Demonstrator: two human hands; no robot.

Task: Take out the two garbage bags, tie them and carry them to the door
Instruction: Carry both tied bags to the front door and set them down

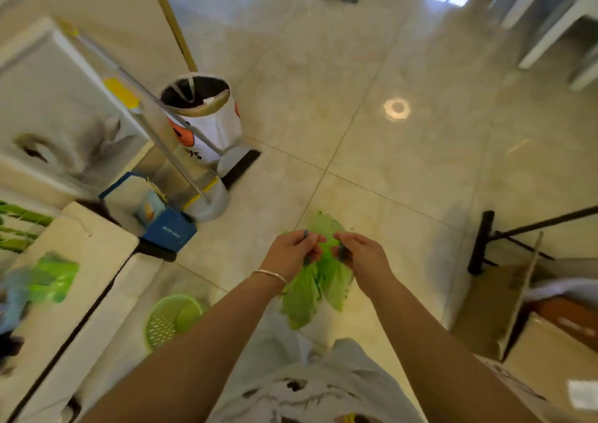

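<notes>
While hanging below, green garbage bag (318, 288) is pinched by left hand (293, 251) and right hand (360, 252).

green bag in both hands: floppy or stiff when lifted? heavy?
Probably floppy: the green garbage bag hangs crumpled and limp below the left hand and right hand, each pinching a dark drawstring. Likely light: it looks thin and barely filled. Film may be slippery.
</notes>
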